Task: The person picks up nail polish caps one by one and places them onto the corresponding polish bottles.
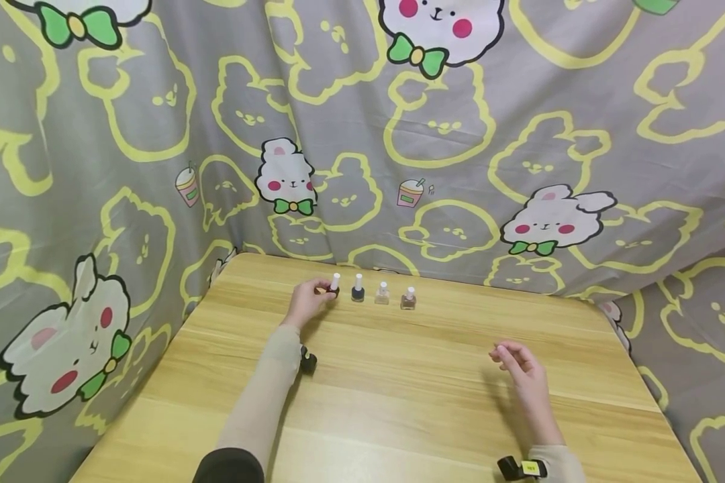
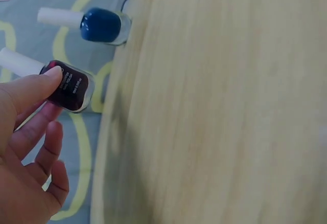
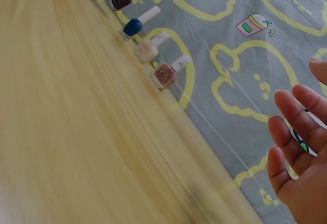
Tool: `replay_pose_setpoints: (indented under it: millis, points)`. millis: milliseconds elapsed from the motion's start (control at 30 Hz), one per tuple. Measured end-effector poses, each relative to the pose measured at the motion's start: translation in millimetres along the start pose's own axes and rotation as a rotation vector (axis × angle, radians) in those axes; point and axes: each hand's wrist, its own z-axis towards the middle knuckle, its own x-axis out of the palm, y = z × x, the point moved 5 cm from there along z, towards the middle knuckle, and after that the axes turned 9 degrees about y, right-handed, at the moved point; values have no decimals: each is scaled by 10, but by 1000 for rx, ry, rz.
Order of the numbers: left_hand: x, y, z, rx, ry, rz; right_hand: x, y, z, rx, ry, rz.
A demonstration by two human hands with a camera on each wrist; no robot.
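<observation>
My left hand (image 1: 307, 302) is at the far side of the table, left end of a row of nail polish bottles. Thumb and fingers pinch a dark red nail polish bottle (image 2: 71, 88) by its glass body, its white cap standing free. Right beside it stands a dark blue nail polish bottle (image 2: 101, 25). Further right come a pale, nearly clear nail polish bottle (image 1: 382, 295) and a pinkish glitter one (image 3: 165, 75), all upright with white caps. Over the right side of the table, my right hand (image 1: 522, 372) is held apart from the bottles, fingers loosely bent around nothing.
The wooden table (image 1: 387, 376) has its back edge just behind the bottles. A grey curtain (image 1: 350, 121) with yellow outlines and white cartoon animals hangs behind it and along both sides. A black camera (image 1: 307, 360) is strapped at the left wrist.
</observation>
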Motion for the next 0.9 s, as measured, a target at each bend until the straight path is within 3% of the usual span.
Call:
replay_pose_setpoints:
  millis: [133, 333, 667, 900]
  points:
    - [0, 50, 74, 14, 1, -1, -56, -5, -32, 2, 12, -12]
    - [20, 164, 180, -38, 33, 6, -85, 11, -53, -3, 26, -31]
    - [54, 224, 236, -39, 81, -21, -65, 25, -52, 5, 9, -34]
    - [36, 311, 284, -58, 154, -48, -48, 6, -46, 15, 4, -52]
